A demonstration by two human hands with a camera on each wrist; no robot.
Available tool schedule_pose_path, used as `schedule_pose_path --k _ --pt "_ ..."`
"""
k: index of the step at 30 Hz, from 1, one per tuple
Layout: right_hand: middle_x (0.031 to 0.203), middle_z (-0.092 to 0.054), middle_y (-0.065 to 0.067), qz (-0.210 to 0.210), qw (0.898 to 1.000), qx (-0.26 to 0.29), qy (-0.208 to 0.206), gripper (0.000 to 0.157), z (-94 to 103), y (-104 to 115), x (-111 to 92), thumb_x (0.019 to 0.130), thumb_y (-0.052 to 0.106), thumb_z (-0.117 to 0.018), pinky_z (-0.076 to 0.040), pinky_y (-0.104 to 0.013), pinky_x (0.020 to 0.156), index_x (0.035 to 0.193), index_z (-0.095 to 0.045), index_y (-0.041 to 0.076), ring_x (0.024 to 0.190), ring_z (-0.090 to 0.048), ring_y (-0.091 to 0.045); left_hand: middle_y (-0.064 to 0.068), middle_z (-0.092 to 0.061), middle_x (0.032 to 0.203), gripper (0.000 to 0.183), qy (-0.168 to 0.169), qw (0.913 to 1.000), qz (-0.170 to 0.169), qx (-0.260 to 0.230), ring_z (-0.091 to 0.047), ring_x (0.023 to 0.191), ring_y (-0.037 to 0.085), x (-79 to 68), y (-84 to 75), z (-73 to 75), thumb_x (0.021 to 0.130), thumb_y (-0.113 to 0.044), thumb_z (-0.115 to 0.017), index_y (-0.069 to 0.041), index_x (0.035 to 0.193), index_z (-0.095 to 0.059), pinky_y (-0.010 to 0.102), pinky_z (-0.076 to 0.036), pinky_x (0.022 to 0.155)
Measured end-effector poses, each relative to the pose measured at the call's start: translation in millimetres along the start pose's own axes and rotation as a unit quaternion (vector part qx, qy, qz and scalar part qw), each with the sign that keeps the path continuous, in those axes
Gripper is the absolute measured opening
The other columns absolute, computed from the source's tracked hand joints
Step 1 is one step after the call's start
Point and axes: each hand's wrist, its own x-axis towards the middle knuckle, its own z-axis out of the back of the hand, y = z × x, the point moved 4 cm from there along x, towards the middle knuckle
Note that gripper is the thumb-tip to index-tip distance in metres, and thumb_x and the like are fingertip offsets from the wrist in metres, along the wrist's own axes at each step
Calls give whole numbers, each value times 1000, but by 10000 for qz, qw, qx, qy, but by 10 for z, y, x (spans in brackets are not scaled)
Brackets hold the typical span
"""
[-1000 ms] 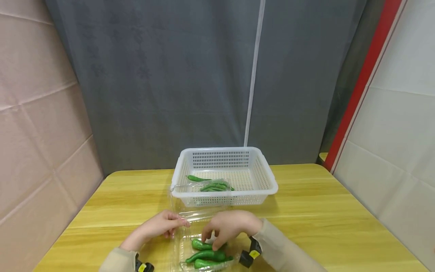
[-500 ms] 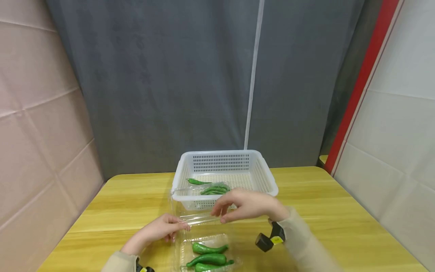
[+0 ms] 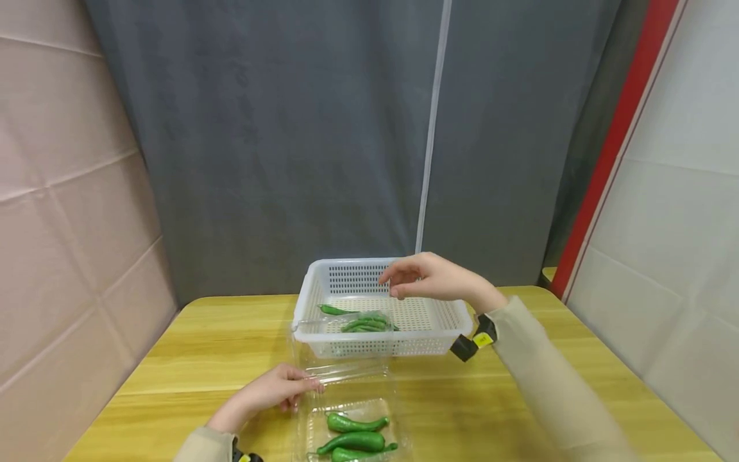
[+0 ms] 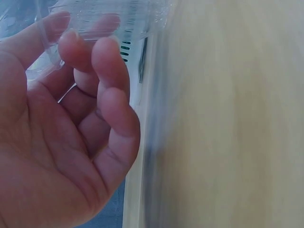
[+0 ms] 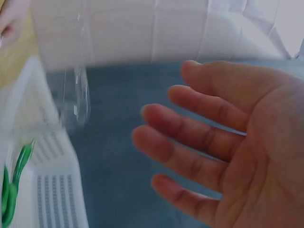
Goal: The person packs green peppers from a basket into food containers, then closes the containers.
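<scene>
A clear plastic clamshell box [image 3: 378,405] lies opened out on the table, several green chili peppers [image 3: 356,423] in its near half. My left hand [image 3: 271,393] pinches the box at its left side near the hinge; in the left wrist view, clear plastic [image 4: 109,26] meets the fingertips. Behind the box stands a white perforated basket [image 3: 430,334] with more green chili peppers [image 3: 331,309] in it, partly seen through the raised lid [image 3: 301,350]. Above the basket's right part hovers my right hand [image 3: 435,277], fingers loosely bent, holding nothing.
The wooden table [image 3: 519,372] extends to both sides of the box and basket. A dark grey curtain [image 3: 288,160] hangs behind it. Pale cloth walls [image 3: 75,224] flank the left and right.
My right hand has left the peppers in the box and risen forward to above the basket, empty. My left hand keeps its place on the box. The view has tilted slightly.
</scene>
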Motion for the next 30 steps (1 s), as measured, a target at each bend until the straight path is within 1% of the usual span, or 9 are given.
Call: schedule_pose_path --k 4,8,13,16,19,23,25,27,30 --pt "92 -68 -4 -366 9990 208 -166 23 119 -212 163 95 13 -63 -53 -37 78 117 -65 7 84 -65 -21 -4 -43 53 33 -7 10000 -32 -15 -48 50 7 18 0 -10 99 -29 -57 -1 106 -73 18 -36 46" --pt "90 -69 -4 -677 9971 141 -305 21 163 -441 319 96 15 -61 -52 -38 80 116 -66 8 82 -65 -22 -4 -43 53 33 -37 10000 -14 -6 -47 50 7 26 -8 -20 99 -29 -57 -1 106 -73 18 -36 46" --pt "85 -68 -3 -1044 9938 -12 -379 21 143 -720 502 96 16 -61 -50 -37 80 115 -66 10 79 -64 -20 -2 -44 54 34 -115 9999 28 47 -44 50 8 57 -29 -24 98 -32 -58 -3 106 -73 18 -36 47" --pt "81 -68 -3 -1173 9923 -129 -368 21 120 -842 596 95 15 -62 -50 -37 80 114 -67 9 78 -64 -20 -2 -47 55 34 -102 9999 11 29 -43 49 8 72 -44 -34 98 -31 -58 -2 105 -73 18 -36 46" --pt "81 -68 -2 -1286 9908 -225 -341 21 88 -946 667 93 12 -63 -50 -39 81 113 -68 7 76 -62 -18 -2 -49 56 34 -103 9999 8 6 -42 49 7 79 -52 -38 98 -30 -58 -1 105 -73 18 -35 46" --pt "80 -67 -2 -1470 9885 -298 -213 20 30 -1134 738 91 10 -64 -51 -46 83 110 -69 5 75 -62 -18 -3 -48 55 33 -129 9999 -9 27 -43 50 7 93 -61 -69 98 -31 -58 -3 103 -74 18 -36 46" --pt "81 -67 -1 -1567 9871 -302 -124 20 2 -1229 777 91 10 -65 -50 -48 84 110 -68 4 77 -64 -22 -3 -49 55 33 -130 9999 -15 30 -44 50 7 102 -64 -95 97 -32 -59 -3 103 -74 19 -36 46" --pt "81 -68 -1 -1645 9859 -303 -68 21 -23 -1304 817 91 10 -66 -50 -50 84 110 -68 3 81 -65 -29 -3 -52 56 33 -136 9999 -22 28 -43 49 7 106 -68 -116 97 -32 -59 -3 102 -74 19 -36 46" --pt "84 -69 -7 -1694 9848 -373 -27 24 -58 -1374 878 90 8 -65 -50 -50 84 112 -67 -1 87 -64 -39 -2 -52 56 32 -194 9998 -21 11 -44 49 8 104 -79 -129 97 -31 -59 -4 101 -75 19 -36 46"
